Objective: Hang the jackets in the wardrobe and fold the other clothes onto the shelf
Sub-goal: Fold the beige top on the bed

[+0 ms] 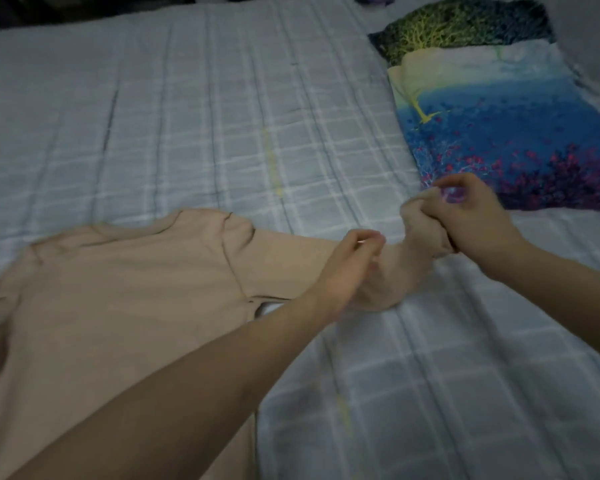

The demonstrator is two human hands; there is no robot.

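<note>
Beige long-sleeved top [125, 289] spread flat on checked bedspread [187, 116], body at 8 o'clock of frame, neckline toward 11. Plain fabric, shoulder seam visible, few creases. One sleeve stretched toward 3 o'clock, cuff end bunched. Left hand [347, 271] pinches sleeve mid-length, fingers curled. Right hand [471, 216] clenched around bunched cuff. Blue floral pillow [499, 133] at 2 o'clock, apart from top.

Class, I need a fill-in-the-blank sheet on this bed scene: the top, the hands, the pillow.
1. The beige top lies on a checked ____.
2. Both hands grip the top's ____.
3. The right hand is nearest the ____-patterned pillow.
4. The left hand comes in over the top's ____.

Missing words: bedspread; sleeve; floral; body.
</note>
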